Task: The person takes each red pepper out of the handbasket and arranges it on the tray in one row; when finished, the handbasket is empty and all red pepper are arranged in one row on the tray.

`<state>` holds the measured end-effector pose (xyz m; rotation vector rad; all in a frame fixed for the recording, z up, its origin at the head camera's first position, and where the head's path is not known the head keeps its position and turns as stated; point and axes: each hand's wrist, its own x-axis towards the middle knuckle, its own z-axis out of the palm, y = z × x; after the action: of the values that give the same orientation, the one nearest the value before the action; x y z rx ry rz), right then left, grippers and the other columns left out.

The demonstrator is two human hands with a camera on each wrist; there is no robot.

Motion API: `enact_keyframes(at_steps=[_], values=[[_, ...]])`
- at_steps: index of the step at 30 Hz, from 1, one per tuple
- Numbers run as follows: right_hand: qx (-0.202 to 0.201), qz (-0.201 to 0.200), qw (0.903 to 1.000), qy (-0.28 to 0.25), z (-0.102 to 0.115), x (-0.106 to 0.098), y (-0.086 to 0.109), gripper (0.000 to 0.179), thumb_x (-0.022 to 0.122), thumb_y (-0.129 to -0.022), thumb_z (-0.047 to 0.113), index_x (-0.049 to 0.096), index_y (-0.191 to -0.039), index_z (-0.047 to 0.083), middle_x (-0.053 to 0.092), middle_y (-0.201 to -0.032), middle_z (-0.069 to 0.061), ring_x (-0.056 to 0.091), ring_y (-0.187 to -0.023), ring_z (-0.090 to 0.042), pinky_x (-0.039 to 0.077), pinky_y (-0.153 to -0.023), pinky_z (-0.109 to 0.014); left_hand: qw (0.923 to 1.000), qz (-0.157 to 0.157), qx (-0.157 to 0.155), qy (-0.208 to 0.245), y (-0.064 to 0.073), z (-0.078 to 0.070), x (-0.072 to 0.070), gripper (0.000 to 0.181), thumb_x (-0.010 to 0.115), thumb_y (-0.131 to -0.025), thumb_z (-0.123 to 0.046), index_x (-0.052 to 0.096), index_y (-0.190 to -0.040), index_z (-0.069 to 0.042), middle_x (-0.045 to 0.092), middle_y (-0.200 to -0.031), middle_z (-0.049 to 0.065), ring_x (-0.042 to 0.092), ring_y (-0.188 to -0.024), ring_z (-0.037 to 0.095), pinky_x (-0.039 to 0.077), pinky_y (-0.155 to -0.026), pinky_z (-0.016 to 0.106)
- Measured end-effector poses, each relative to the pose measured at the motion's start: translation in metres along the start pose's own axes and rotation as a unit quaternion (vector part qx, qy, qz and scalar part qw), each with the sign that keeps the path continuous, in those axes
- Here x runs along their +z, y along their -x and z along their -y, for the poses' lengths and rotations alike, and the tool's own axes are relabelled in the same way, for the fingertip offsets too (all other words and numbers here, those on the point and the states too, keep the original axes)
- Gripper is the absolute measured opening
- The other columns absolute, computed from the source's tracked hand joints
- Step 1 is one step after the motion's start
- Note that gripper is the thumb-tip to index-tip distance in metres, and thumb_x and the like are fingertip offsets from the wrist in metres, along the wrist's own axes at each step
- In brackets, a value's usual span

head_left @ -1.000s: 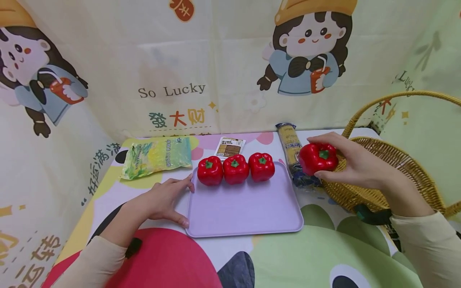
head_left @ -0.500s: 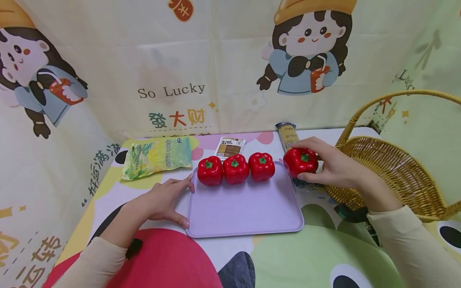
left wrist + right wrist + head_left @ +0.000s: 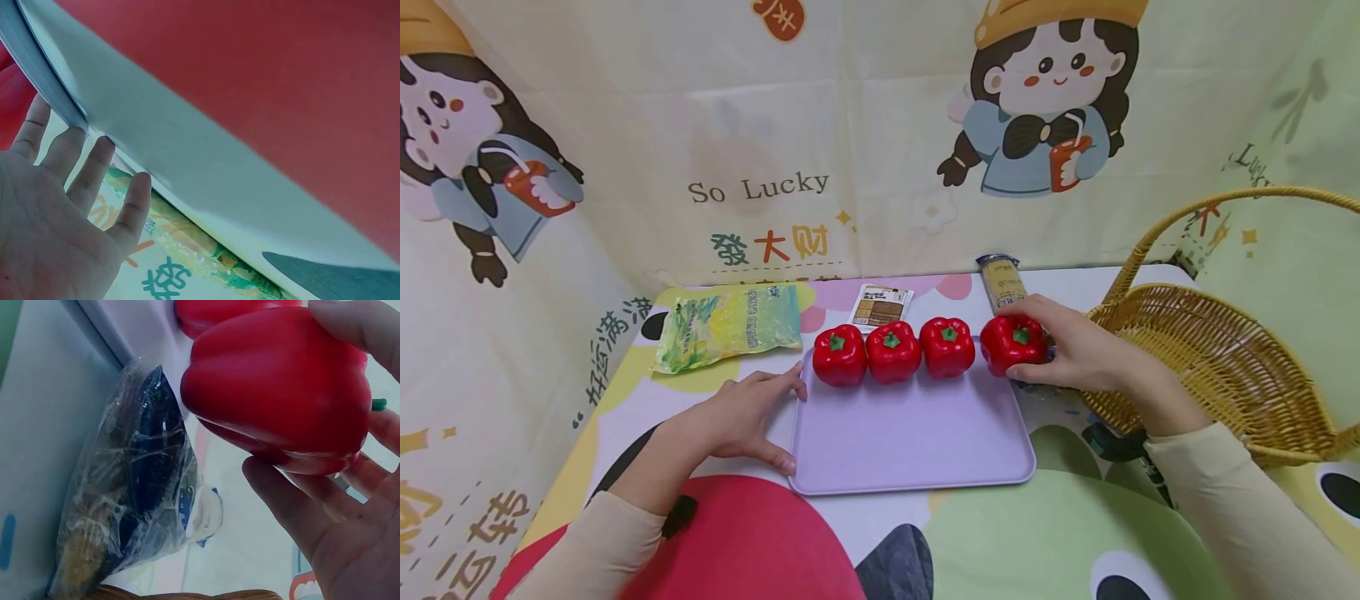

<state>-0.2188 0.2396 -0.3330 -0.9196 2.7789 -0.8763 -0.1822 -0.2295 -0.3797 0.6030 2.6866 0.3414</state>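
My right hand (image 3: 1075,343) grips a red bell pepper (image 3: 1011,345) with a green stem, at the right rim of a lavender tray (image 3: 910,442). Thumb and fingers curl round this bell pepper (image 3: 281,394) in the right wrist view. Three more red peppers stand in a row along the tray's far side: a left one (image 3: 839,356), a middle one (image 3: 892,352) and a right one (image 3: 948,347). At the tray's left edge my left hand (image 3: 741,421) rests with fingers spread. In the left wrist view the left hand's fingers (image 3: 128,212) look straight, fingertips near the tray's rim (image 3: 47,69).
A wicker basket (image 3: 1232,375) with a tall handle stands at the right. Beside it lies a clear-wrapped package (image 3: 1002,283), partly behind the right hand. A small brown-and-white packet (image 3: 880,305) lies behind the tray, and a yellow-green bag (image 3: 730,327) at the back left.
My right hand has carried the bell pepper leftward from beside the basket to the tray's right rim, close to the row. The left hand and the other peppers stay put.
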Motion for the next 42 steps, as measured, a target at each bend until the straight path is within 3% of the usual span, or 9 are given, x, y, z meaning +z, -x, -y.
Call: enact_keyframes(at_steps=[14, 26, 42], values=[[0.025, -0.001, 0.9996, 0.013, -0.004, 0.011, -0.004, 0.079, 0.089, -0.081, 0.037, 0.049, -0.145, 0.014, 0.057, -0.137, -0.008, 0.053, -0.126, -0.029, 0.059, -0.091, -0.050, 1.0000, -0.004, -0.001, -0.002, 0.001, -0.004, 0.000, 0.088, 0.087, -0.057, -0.073, 0.051, -0.127, -0.035, 0.035, -0.165, 0.009, 0.040, -0.141, 0.036, 0.042, -0.100, 0.065], [0.016, 0.002, 0.9998, 0.012, -0.006, 0.021, -0.007, 0.076, 0.086, -0.083, 0.040, 0.050, -0.144, 0.013, 0.057, -0.138, -0.008, 0.054, -0.125, -0.028, 0.056, -0.096, -0.052, 1.0000, -0.004, 0.000, -0.001, 0.002, -0.003, 0.001, 0.088, 0.087, -0.057, -0.073, 0.051, -0.128, -0.034, 0.034, -0.166, 0.009, 0.040, -0.141, 0.037, 0.042, -0.101, 0.065], [0.027, 0.015, 0.9995, 0.010, -0.006, 0.025, -0.002, 0.088, 0.087, -0.080, 0.045, 0.044, -0.152, 0.017, 0.050, -0.146, -0.009, 0.049, -0.132, -0.030, 0.055, -0.098, -0.054, 1.0000, -0.004, 0.006, 0.000, 0.003, -0.004, 0.004, 0.089, 0.087, -0.056, -0.073, 0.051, -0.128, -0.034, 0.036, -0.164, 0.009, 0.041, -0.141, 0.037, 0.043, -0.101, 0.066]])
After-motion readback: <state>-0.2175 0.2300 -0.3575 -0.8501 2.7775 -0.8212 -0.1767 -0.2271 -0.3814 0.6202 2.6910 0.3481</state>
